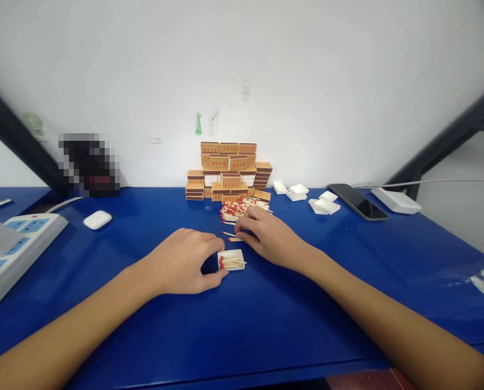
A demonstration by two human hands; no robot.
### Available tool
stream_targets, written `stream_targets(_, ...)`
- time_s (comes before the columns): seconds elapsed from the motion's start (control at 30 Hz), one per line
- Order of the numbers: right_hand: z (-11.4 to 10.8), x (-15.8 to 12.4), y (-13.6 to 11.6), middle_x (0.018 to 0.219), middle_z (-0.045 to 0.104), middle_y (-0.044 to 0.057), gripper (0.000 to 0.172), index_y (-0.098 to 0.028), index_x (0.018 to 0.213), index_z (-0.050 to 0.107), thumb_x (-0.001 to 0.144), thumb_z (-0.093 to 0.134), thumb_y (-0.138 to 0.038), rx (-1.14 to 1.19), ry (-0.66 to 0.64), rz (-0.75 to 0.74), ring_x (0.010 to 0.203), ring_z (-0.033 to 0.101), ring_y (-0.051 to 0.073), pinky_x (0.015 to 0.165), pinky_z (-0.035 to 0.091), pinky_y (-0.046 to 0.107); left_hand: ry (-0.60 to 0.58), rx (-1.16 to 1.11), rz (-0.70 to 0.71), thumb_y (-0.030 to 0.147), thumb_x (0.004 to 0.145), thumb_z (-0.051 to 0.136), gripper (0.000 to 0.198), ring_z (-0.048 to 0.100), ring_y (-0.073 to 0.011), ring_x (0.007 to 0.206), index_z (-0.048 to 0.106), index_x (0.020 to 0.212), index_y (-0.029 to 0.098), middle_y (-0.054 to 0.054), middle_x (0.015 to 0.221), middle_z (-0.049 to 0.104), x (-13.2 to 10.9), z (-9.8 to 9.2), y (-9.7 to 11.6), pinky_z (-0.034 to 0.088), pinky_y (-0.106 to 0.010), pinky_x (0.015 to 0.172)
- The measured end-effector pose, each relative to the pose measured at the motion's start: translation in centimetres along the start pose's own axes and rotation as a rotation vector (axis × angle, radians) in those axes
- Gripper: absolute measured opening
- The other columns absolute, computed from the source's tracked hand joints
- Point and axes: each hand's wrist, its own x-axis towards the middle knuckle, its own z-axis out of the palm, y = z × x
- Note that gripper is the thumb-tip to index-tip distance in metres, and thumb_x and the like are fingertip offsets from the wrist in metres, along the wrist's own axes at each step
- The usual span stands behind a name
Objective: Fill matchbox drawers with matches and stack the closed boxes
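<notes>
My left hand (188,260) grips the left end of a small white matchbox tray (242,253) between thumb and fingers. Several red-tipped matches (233,262) lie inside the tray, some reaching over its right edge. Just behind it, my right hand (266,233) is closed, fingertips down at a few loose matches (228,234) on the table; whether it pinches any is hidden. A heap of matches (242,207) spreads beyond the right hand, heads mostly to the left. Behind the heap, yellow and brown matchboxes (228,162) are stacked against the wall.
White empty trays (297,192) lie right of the stack, near a dark phone (357,201) and a white flat box (396,200). On the left are a white earphone case (97,219) and a power strip (42,233). The blue table (225,336) ends at a front edge.
</notes>
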Motion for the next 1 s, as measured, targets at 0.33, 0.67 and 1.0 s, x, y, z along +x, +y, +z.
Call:
stream_targets(0.33, 0.8, 1.9, -0.1, 0.095, 0.063, 0.005, 0.01, -0.017, 0.089, 0.07, 0.099, 0.067, -0.016, 0.146, 0.018, 0.066, 0.094, 0.057, 0.019, 0.083, 0.043, 0.031, 0.021, 0.011, 0.005, 0.041, 0.093, 0.064, 0.025, 0.061, -0.0172, 0.063, 0.073, 0.099, 0.019, -0.001, 0.081, 0.071, 0.1, 0.0, -0.1, 0.043, -0.032, 0.062)
stream_targets(0.67, -1.6, 0.5, 1.1, 0.094, 0.063, 0.006, 0.017, -0.018, 0.093, 0.069, 0.105, 0.057, -0.019, 0.143, -0.049, 0.007, 0.089, 0.057, 0.019, 0.078, 0.043, 0.031, 0.0, 0.014, -0.005, 0.043, 0.094, 0.062, 0.027, 0.063, -0.0181, 0.065, 0.073, 0.103, 0.019, -0.002, 0.081, 0.07, 0.0, 0.1, -0.2, 0.044, -0.032, 0.062)
stream_targets(1.0, -1.8, 0.0, 2.2, 0.093, 0.063, 0.006, 0.012, -0.017, 0.085, 0.067, 0.097, 0.065, -0.015, -0.014, -0.061, 0.135, 0.083, 0.059, 0.018, 0.074, 0.043, 0.031, -0.011, 0.012, -0.012, 0.042, 0.095, 0.061, 0.026, 0.064, -0.0187, 0.067, 0.072, 0.102, 0.019, -0.002, 0.084, 0.071, 0.1, 0.0, -0.2, 0.044, -0.034, 0.064)
